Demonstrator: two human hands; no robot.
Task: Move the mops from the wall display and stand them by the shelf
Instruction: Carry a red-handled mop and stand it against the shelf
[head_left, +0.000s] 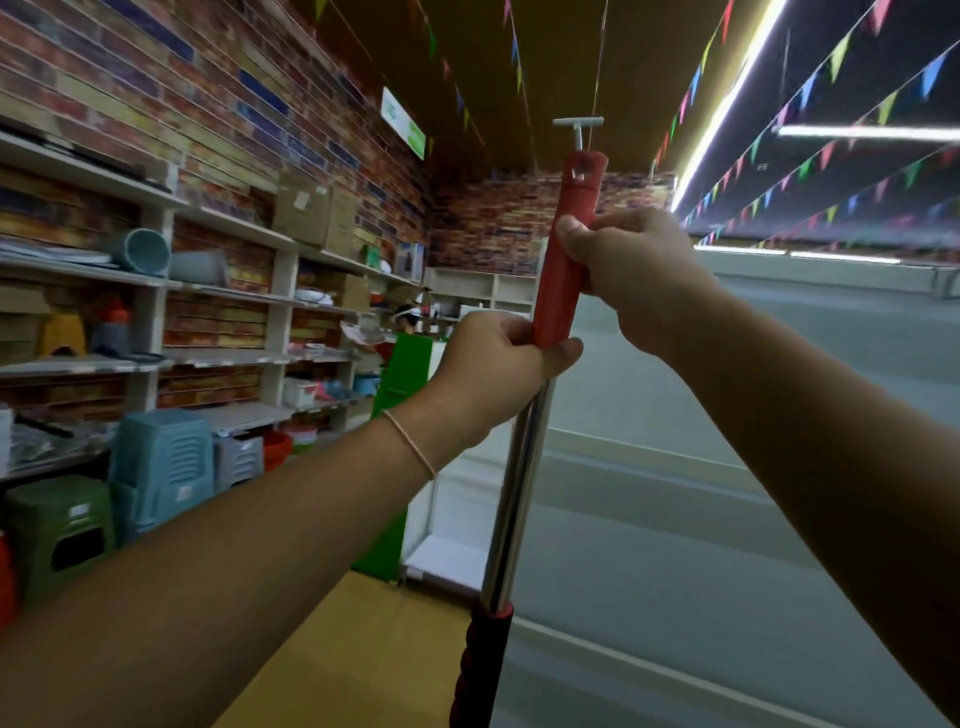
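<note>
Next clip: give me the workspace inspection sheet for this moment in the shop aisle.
Surface: yellow floor, only partly in view.
Job's things: mop pole with red plastic grip and shiny metal shaft, held upright; mop head not visible.
Clutter: stacked blue and green plastic stools, cardboard boxes on wall shelves.
Grippers: left hand and right hand both wrapped round the grip.
Cables: nothing seen.
Surroundings: brick-pattern wall, coloured bunting, ceiling strip lights.
</note>
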